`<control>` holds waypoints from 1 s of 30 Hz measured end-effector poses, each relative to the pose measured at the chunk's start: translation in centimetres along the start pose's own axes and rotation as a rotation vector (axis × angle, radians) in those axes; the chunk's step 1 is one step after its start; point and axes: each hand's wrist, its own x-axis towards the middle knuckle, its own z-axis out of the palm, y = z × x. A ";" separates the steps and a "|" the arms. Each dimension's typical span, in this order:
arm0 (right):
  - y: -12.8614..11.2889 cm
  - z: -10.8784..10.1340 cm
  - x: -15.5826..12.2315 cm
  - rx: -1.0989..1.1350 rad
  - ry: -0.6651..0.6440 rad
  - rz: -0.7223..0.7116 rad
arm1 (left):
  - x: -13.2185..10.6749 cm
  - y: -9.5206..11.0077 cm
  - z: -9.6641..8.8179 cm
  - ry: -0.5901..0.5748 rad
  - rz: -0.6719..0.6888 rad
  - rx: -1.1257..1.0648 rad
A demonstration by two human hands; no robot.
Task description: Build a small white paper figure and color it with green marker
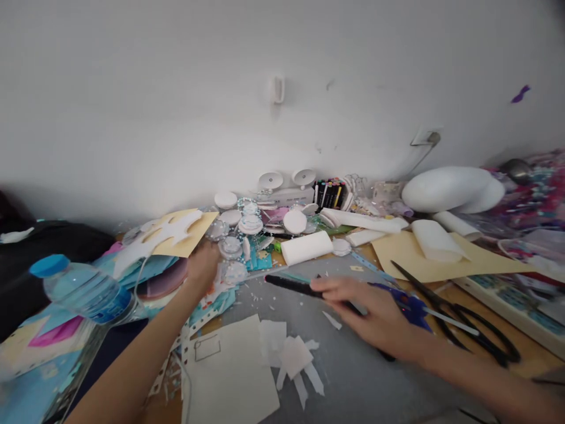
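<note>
My right hand (368,309) is over the grey mat (335,365), fingers curled with the tips at the near end of a black marker (289,284). A second slim black object passes under this hand, mostly hidden; its kind is unclear. My left hand (205,263) reaches into the clutter at the left, beside white round pieces (231,247) and a yellow sheet (180,241) with a white cut-out on it. Its fingers are blurred and partly hidden. A pale sheet (232,377) with a small drawn rectangle lies in front, next to white paper scraps (296,357).
Large black scissors (445,309) lie right of my right hand. A water bottle (88,291) with a blue cap leans at the left. Behind the mat are a white roll (306,247) and a set of markers (329,194). White foam shapes (452,188) stand back right.
</note>
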 end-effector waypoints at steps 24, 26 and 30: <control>-8.6 7.0 -7.2 1.007 -0.177 0.626 | -24.9 7.3 -7.4 0.063 0.568 -0.948; -9.3 6.7 -7.1 1.043 -0.210 0.683 | -25.5 8.0 -6.8 -0.007 0.631 -0.876; -10.7 5.0 -7.6 1.031 -0.353 0.723 | -26.2 8.7 -7.7 -0.132 0.719 -0.750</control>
